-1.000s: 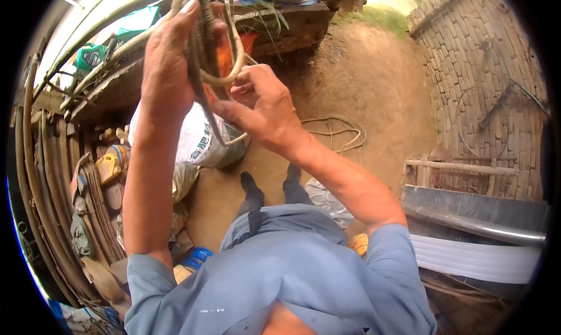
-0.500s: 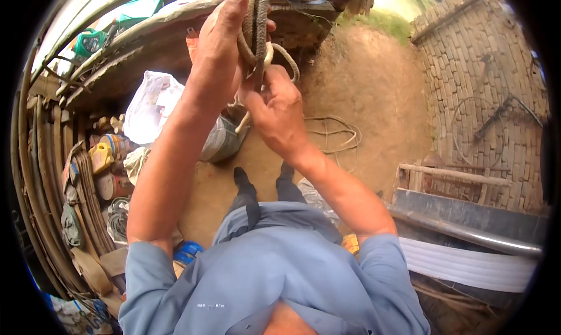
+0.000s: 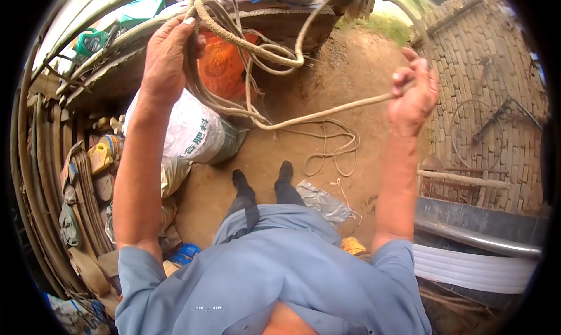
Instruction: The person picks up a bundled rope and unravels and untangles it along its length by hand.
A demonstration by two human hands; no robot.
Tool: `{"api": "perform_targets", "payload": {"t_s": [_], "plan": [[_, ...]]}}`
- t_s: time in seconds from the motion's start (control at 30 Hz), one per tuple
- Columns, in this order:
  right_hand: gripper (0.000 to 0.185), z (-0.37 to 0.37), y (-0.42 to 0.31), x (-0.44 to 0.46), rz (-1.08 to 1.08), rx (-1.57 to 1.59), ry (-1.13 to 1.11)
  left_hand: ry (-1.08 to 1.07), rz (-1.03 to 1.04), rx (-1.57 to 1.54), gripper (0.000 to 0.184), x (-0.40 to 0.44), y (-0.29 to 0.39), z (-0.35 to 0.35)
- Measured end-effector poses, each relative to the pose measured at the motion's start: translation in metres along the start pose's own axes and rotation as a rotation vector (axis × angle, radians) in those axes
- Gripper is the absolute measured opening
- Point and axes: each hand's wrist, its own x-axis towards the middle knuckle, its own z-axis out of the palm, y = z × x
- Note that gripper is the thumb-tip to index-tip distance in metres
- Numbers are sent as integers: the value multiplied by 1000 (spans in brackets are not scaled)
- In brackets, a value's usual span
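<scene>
A pale rope (image 3: 327,111) is held in the air in front of the body, its loose loops bunched at the left hand (image 3: 163,57) and one long strand drawn across to the right hand (image 3: 414,92). The bunched loops are gripped between the thumb and fingers of the left hand, which is closed on them; the strand is pinched by the curled fingers of the right hand, well apart from the left. Another length is arched over the top of the view and passed down near the right hand. Behind the hanging loops, an orange bag (image 3: 225,72) is partly covered by them, and below it stands a white sack (image 3: 187,127) printed with green characters. More cord (image 3: 357,141) is laid in loose loops on the dirt ground (image 3: 374,57); whether it is joined to the held rope cannot be told. Nearer the dark shoes (image 3: 285,171), a crumpled grey plastic sheet (image 3: 324,203) is spread. Long wooden poles (image 3: 52,171) are stood along the left side, with a yellow jug (image 3: 100,158) set beside them. The right side is bounded by a brick wall (image 3: 461,54), and below it a metal pipe (image 3: 479,238) is laid next to a white ridged sheet (image 3: 473,268).
</scene>
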Motion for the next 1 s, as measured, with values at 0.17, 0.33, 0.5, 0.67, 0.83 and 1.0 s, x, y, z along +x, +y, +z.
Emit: {"api": "perform_targets", "payload": {"t_s": [0.17,0.33,0.5,0.67,0.83,1.0], "plan": [[19,-82,-1,32,-14,-155,226,98,48,84,28,4,18,-30],[22,-169,24,42,-14,-232,405,196,182,-155,24,12,35,-53],[27,-223,74,26,150,-480,568,284,258,-66,25,19,61,-55],[18,-277,124,5,306,-430,664,147,337,-54,31,16,97,-78],[15,-289,133,-14,403,-303,553,21,343,-47,34,-1,102,-67],[18,-270,104,-6,337,-250,499,106,251,167,30,-15,70,-45]]}}
